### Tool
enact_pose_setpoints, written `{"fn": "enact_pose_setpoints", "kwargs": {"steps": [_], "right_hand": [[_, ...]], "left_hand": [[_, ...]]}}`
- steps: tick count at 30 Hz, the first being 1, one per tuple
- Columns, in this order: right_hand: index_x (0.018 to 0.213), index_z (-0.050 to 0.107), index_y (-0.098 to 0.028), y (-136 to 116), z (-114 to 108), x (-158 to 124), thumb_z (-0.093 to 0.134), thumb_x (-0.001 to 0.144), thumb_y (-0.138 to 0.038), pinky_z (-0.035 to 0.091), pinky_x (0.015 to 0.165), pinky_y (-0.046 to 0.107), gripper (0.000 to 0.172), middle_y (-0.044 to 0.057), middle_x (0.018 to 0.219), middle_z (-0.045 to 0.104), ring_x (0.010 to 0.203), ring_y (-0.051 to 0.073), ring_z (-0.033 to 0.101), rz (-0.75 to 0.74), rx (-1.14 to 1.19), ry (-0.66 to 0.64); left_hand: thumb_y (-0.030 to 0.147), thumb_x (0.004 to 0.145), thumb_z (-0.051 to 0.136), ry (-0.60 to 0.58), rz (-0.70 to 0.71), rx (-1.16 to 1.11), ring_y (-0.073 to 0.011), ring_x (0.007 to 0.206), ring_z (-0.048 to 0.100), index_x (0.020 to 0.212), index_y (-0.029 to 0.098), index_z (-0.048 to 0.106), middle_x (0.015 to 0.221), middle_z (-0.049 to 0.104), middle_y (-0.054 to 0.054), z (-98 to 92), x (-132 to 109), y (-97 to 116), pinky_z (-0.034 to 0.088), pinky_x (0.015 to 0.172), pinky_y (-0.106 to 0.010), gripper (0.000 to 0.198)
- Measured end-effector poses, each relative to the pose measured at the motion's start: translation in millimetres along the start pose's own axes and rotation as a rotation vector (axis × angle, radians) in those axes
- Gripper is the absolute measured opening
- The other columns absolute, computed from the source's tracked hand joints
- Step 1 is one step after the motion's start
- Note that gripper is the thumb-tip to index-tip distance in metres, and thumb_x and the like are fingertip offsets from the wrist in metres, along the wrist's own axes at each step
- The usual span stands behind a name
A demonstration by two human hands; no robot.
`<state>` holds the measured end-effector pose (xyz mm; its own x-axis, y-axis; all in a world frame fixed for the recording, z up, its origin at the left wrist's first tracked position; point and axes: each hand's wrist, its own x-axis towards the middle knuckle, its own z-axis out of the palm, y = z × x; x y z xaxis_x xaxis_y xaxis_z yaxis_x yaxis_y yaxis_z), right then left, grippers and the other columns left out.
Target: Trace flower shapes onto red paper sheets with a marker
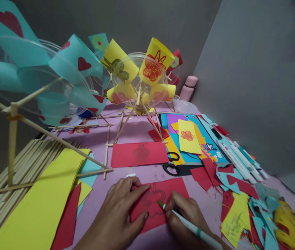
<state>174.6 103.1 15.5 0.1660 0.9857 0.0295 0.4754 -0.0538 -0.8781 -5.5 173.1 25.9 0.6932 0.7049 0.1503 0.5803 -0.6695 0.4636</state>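
My right hand grips a white marker with a green tip, which touches a red paper strip on the table. On that strip is a dark butterfly outline made of looping lines. Spread across the strip's left side, my left hand lies with thumb and fingers apart. Just beyond lies another red strip bearing a similar dark butterfly. Black-handled scissors rest to the right of it. A yellow strip with a red butterfly sits on a blue book.
Wheel models of sticks and clear discs stand behind, with yellow butterfly loops and blue heart loops. Wooden sticks and yellow sheets lie left. Markers, paper scraps and a pink bottle are right, near the wall.
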Motion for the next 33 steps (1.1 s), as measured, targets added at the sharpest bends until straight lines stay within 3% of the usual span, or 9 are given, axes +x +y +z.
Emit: {"fn": "enact_pose_setpoints", "kwargs": {"steps": [8,15,19,33], "right_hand": [[0.062,0.036,-0.024,2,2,0,0.034,0.067,-0.019,0.031,0.045,0.022,0.007,-0.006,0.050,0.041,0.043,0.011,0.040,-0.094,-0.013,0.031],[0.061,0.039,-0.024,-2,1,-2,0.038,0.066,-0.025,0.027,0.044,0.023,0.005,-0.007,0.048,0.035,0.042,0.011,0.035,0.049,0.118,0.058],[0.061,0.041,-0.024,-4,4,2,0.041,0.067,-0.025,0.028,0.045,0.022,0.006,-0.008,0.048,0.035,0.044,0.011,0.037,0.116,0.126,0.095],[0.066,0.042,-0.023,-5,-1,8,0.038,0.070,-0.023,0.037,0.045,0.021,0.006,-0.003,0.050,0.051,0.044,0.014,0.052,-0.015,-0.078,-0.020]], "left_hand": [[0.025,0.079,0.058,-0.016,-0.016,-0.015,-0.0263,0.107,0.050,0.126,0.030,0.052,0.115,0.053,-0.006,0.0,0,0,0.044,0.089,-0.043,0.047],[0.027,0.079,0.058,0.004,0.000,-0.005,-0.0268,0.106,0.052,0.124,0.029,0.054,0.114,0.055,-0.007,-0.8,0,0,0.046,0.088,-0.043,0.046],[0.026,0.079,0.058,0.023,0.010,-0.011,-0.0271,0.107,0.051,0.123,0.027,0.055,0.116,0.055,-0.007,-0.4,-1,0,0.046,0.088,-0.044,0.045],[0.028,0.080,0.058,0.047,0.009,-0.004,-0.0270,0.108,0.051,0.124,0.028,0.054,0.116,0.055,-0.006,2.0,0,0,0.045,0.090,-0.043,0.044]]}}
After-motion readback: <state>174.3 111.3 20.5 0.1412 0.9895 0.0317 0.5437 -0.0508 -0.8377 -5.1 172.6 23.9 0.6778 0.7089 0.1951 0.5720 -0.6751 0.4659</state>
